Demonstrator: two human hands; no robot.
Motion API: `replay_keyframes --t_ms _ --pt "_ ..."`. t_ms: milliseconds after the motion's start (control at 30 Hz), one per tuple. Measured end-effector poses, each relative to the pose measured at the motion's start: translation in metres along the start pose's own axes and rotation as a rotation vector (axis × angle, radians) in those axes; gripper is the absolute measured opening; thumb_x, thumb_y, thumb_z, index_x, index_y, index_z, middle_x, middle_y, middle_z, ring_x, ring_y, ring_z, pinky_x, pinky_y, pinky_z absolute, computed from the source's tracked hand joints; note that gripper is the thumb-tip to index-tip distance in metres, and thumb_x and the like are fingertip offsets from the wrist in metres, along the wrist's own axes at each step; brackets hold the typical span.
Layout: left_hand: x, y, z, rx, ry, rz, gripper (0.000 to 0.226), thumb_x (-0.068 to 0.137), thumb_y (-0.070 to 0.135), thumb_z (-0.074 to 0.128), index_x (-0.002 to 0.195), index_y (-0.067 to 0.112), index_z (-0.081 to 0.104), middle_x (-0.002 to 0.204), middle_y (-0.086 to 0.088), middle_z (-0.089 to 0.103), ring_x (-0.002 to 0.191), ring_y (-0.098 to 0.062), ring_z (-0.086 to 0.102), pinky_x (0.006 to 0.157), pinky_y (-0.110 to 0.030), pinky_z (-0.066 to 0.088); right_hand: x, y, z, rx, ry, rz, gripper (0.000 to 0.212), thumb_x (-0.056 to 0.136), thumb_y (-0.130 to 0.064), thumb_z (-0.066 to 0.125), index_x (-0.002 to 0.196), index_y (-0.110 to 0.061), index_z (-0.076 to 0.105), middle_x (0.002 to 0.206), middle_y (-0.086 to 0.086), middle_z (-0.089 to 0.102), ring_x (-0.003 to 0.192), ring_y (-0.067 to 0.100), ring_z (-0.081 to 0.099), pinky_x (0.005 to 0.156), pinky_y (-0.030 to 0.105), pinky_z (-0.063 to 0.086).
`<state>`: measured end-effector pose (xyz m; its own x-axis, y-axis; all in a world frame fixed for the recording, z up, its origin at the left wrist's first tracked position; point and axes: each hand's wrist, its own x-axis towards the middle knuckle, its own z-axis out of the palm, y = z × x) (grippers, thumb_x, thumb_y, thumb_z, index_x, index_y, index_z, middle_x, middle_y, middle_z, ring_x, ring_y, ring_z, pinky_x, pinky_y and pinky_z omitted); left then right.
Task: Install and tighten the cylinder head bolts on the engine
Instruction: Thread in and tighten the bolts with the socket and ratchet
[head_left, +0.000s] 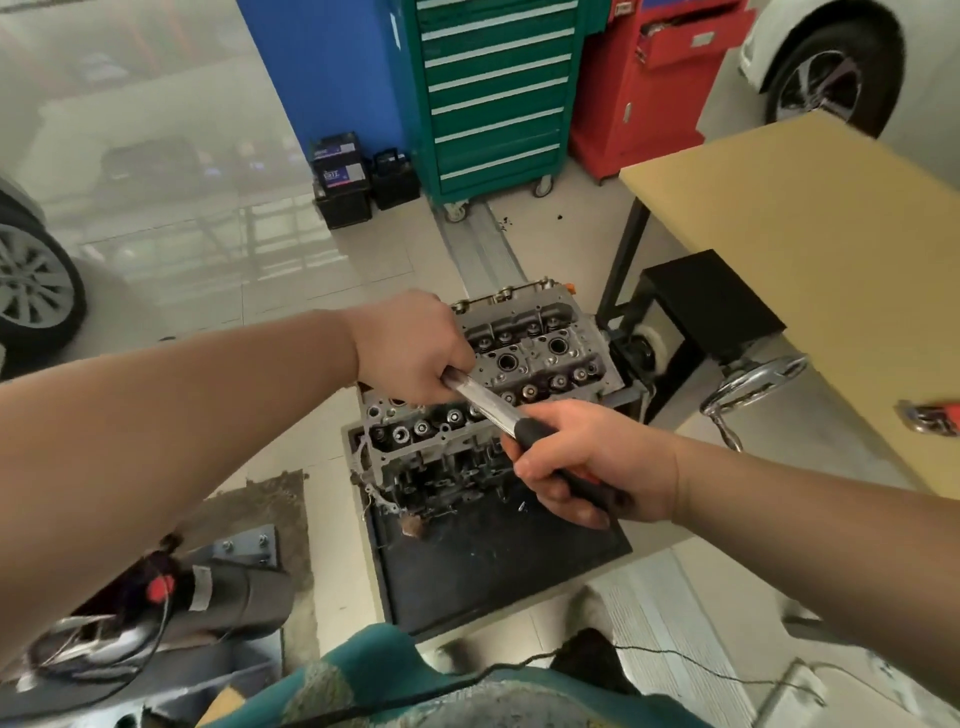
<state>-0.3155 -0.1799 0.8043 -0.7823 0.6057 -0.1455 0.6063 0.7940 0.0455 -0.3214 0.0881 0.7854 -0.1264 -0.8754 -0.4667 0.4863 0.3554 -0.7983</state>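
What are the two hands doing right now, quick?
Left hand: closed around the head end of the long shiny metal wrench with a black grip, over the grey engine cylinder head.
Right hand: closed around the wrench's black grip.

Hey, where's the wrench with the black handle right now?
In the head view's centre, the chrome wrench with the black handle lies slantwise over the grey cylinder head, its head end in the left hand, its handle in the right hand.

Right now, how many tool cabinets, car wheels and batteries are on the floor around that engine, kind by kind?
Tool cabinets: 2, green and red
Car wheels: 2, left and top right
Batteries: 2, and
Total: 6
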Motion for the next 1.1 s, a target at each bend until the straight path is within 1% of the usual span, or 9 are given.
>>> replay_keyframes --t_ms 100,233,400,533,600,700,833,1000,1100 --pt "-0.001 -0.002 -0.001 0.023 -0.043 0.054 0.027 0.084 0.044 0.046 0.065 0.025 0.051 0.060 0.004 0.059 0.057 -0.024 0.054 0.060 -0.029 0.044 0.002 0.010 0.018 0.028 0.073 -0.045 0.014 0.093 -0.002 0.058 0.099 -0.013 0.051 0.065 0.012 0.046 0.041 0.021 0.042 0.036 0.024 0.035" --pt "-0.004 -0.006 -0.002 0.058 -0.021 0.141 0.023 0.083 0.029 0.068 0.065 0.021 0.058 0.057 0.006 0.055 0.055 -0.021 0.047 0.060 -0.026 0.034 0.008 0.023 0.040 0.083 0.144 -0.107 0.014 0.092 0.000 0.056 0.097 -0.012 0.050 0.063 0.012 0.045 0.039 0.020 0.043 0.036 0.023 0.031" --pt "-0.005 -0.009 -0.003 0.093 -0.043 0.172 0.020 0.083 0.033 0.063 0.067 0.021 0.060 0.060 0.005 0.058 0.058 -0.022 0.051 0.060 -0.032 0.046 0.015 0.031 0.053 0.161 0.161 -0.136 0.015 0.092 0.000 0.056 0.095 -0.013 0.053 0.062 0.013 0.045 0.039 0.021 0.043 0.037 0.025 0.030" --pt "-0.004 -0.004 -0.005 0.091 -0.035 0.114 0.019 0.083 0.035 0.064 0.069 0.022 0.060 0.060 0.007 0.056 0.058 -0.019 0.050 0.064 -0.036 0.053 0.011 0.024 0.047 0.162 0.147 -0.087 0.018 0.093 0.003 0.053 0.096 -0.014 0.052 0.062 0.013 0.042 0.039 0.020 0.043 0.039 0.030 0.024" --pt "-0.003 -0.002 -0.006 0.100 -0.041 0.068 0.018 0.082 0.036 0.062 0.070 0.023 0.060 0.060 0.007 0.055 0.059 -0.018 0.050 0.067 -0.036 0.054 0.009 0.022 0.045 0.134 0.152 -0.059 0.019 0.093 0.004 0.052 0.096 -0.014 0.051 0.063 0.014 0.042 0.040 0.021 0.042 0.041 0.035 0.020" --pt "-0.004 0.000 -0.005 0.082 -0.017 0.017 0.016 0.079 0.034 0.062 0.068 0.023 0.057 0.057 0.007 0.053 0.055 -0.017 0.047 0.062 -0.030 0.049 0.008 0.015 0.041 0.046 0.145 0.004 0.018 0.090 0.001 0.054 0.095 -0.016 0.052 0.063 0.014 0.044 0.043 0.023 0.042 0.041 0.034 0.026" --pt "-0.007 0.001 -0.001 0.025 0.082 -0.121 0.018 0.074 0.039 0.057 0.064 0.027 0.048 0.053 0.010 0.049 0.050 -0.016 0.045 0.057 -0.024 0.036 0.009 -0.007 0.010 -0.081 0.044 0.075 0.016 0.090 -0.002 0.056 0.097 -0.016 0.052 0.065 0.013 0.047 0.044 0.023 0.045 0.040 0.030 0.033" --pt "-0.002 0.014 0.006 -0.116 0.189 -0.420 0.031 0.074 0.050 0.043 0.068 0.025 0.059 0.053 0.010 0.053 0.049 -0.012 0.050 0.057 -0.022 0.042 0.017 -0.057 -0.058 -0.385 -0.129 0.225 0.010 0.089 -0.011 0.062 0.096 -0.018 0.060 0.072 0.013 0.050 0.055 0.025 0.047 0.047 0.030 0.044" --pt "0.006 0.026 0.008 -0.131 0.220 -0.645 0.028 0.071 0.046 0.045 0.070 0.024 0.061 0.055 0.009 0.056 0.052 -0.011 0.055 0.056 -0.021 0.044 0.033 -0.092 -0.089 -0.627 -0.166 0.267 0.015 0.083 -0.013 0.065 0.097 -0.017 0.065 0.074 0.014 0.054 0.056 0.027 0.050 0.050 0.034 0.044"
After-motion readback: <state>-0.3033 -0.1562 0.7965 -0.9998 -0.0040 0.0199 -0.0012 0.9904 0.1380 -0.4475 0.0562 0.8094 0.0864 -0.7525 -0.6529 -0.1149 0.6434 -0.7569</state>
